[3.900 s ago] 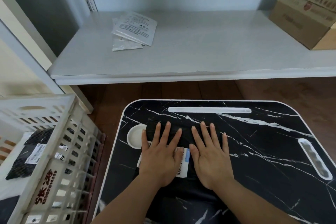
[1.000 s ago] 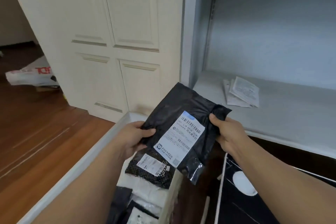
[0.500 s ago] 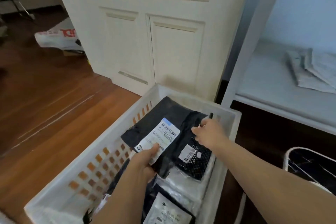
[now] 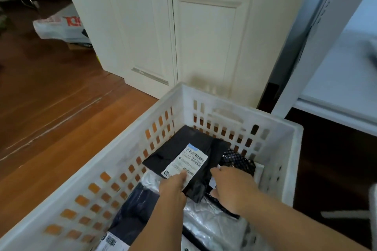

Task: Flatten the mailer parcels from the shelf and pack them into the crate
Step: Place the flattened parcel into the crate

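The black mailer (image 4: pixel 183 157) lies inside the white crate (image 4: pixel 285 128), toward its far end, resting on a silver mailer (image 4: pixel 206 220) and overlapping a black mesh-patterned parcel (image 4: pixel 237 162) on its right. Its white shipping label (image 4: pixel 186 164) faces up.

The main risk, as I judge it, is that the black mailer springs back up or slides once the hands leave it. It sits on slick film packets and its near corner looks puffed and crumpled, so trapped air could undo the flattening. It also lies at an angle across the pile, which may waste room for later parcels. A push from one side only could shove it against the slotted far wall and fold its edge.

The left hand (image 4: pixel 173 189) has its fingers on the near edge of the label; they look fairly straight, pressing down instead of gripping, though blur hides the detail. The right hand (image 4: pixel 232 186) lies just right of the mailer's near corner, over the mesh parcel, fingers loosely bent; I cannot tell whether it pinches anything.
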Tool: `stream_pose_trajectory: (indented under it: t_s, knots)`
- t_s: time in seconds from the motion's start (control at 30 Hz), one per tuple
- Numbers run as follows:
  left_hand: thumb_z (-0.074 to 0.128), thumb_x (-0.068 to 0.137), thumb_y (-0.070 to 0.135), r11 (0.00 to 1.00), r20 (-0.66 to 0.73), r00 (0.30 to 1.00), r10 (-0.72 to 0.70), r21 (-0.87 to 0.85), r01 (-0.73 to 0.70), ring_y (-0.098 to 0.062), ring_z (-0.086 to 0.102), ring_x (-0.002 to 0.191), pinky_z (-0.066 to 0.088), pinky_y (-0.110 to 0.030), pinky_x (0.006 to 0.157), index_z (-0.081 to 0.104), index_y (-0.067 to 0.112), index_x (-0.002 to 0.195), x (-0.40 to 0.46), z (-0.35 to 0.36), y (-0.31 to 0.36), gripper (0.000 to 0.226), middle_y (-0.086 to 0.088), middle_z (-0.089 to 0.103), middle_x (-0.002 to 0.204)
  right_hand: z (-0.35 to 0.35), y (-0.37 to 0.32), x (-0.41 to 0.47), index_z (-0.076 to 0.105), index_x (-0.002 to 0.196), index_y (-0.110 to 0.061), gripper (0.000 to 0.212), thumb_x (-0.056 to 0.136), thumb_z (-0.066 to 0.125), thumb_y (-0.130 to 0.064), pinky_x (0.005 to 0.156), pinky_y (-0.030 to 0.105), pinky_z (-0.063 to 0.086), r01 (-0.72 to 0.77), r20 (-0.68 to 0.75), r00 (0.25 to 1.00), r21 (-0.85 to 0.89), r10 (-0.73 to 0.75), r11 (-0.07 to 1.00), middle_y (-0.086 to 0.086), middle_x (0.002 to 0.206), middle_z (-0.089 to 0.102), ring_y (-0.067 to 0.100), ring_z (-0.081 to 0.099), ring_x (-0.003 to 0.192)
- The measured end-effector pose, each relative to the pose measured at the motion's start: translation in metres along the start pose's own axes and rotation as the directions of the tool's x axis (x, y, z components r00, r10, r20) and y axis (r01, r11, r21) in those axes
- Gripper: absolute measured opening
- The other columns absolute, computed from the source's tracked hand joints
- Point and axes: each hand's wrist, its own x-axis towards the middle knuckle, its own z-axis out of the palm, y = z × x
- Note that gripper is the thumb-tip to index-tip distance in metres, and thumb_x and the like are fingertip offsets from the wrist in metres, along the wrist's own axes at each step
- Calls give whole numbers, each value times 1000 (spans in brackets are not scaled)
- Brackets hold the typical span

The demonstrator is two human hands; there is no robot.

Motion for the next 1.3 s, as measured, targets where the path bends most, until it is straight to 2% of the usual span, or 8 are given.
stream_pose_trajectory:
  t_s: [0.13,0.23,0.4,0.5,0.6,0.77,1.13,1.3]
  knots:
    - [66,84,-3,996,-163,983,85,47,-78,-35,63,88,53,-41,75,55,-4,114,8,8,-7,32,-24,64,111,10,-4,11,47,122,-15,28,96,50,-24,83,33,43,15,-12,1000,-67,-16,998,6,123,53,24,54,112]
    - [76,78,17,867,-324,859,396,440,-234,-38,55,109,49,-45,88,34,1,133,1,13,-15,71,-23,50,127,12,-4,19,48,121,-15,29,96,50,-29,83,33,42,-6,-37,999,-7,6,1000,6,123,54,24,53,112]
    - [52,89,48,-157,254,513,820,961,-226,-34,7,145,9,-48,117,-4,24,152,6,17,-34,88,-16,4,158,12,2,23,46,125,-15,32,97,48,-31,89,33,42,-57,-32,998,-13,56,998,6,127,52,23,50,115]
    - [26,97,52,-550,598,610,520,781,-297,-36,-26,140,-18,-63,108,0,42,148,20,18,-42,58,-5,-22,155,11,2,25,43,129,-14,34,99,44,-30,91,34,41,-66,-32,997,-58,64,996,7,128,50,23,48,117]
    - [24,97,56,-540,486,827,283,793,-281,-33,-46,127,-30,-65,95,-19,42,146,28,17,-51,67,0,-45,140,10,1,26,42,129,-12,33,99,43,-26,91,34,41,-71,-10,997,-58,70,996,8,128,50,24,47,117]
    - [36,94,57,-397,380,901,211,875,-276,-30,-43,132,-20,-70,99,-21,45,144,34,21,-52,77,3,-46,144,12,1,28,42,130,-11,33,98,42,-22,90,35,42,-72,9,997,-18,72,997,9,128,51,25,49,116]
    - [21,98,53,-271,316,932,179,926,-262,-28,-28,142,-9,-65,109,-8,43,148,-1,32,-14,59,4,-30,155,-4,6,23,46,128,-17,30,99,46,-24,91,35,44,19,-308,951,86,8,996,4,127,52,22,48,116]
    - [19,101,46,-255,446,752,486,895,-366,-32,24,140,19,-50,114,34,16,143,-69,65,33,54,-16,26,153,-60,52,-21,53,128,-15,31,99,44,-23,98,37,41,31,-529,849,35,-8,999,4,133,46,24,42,123]
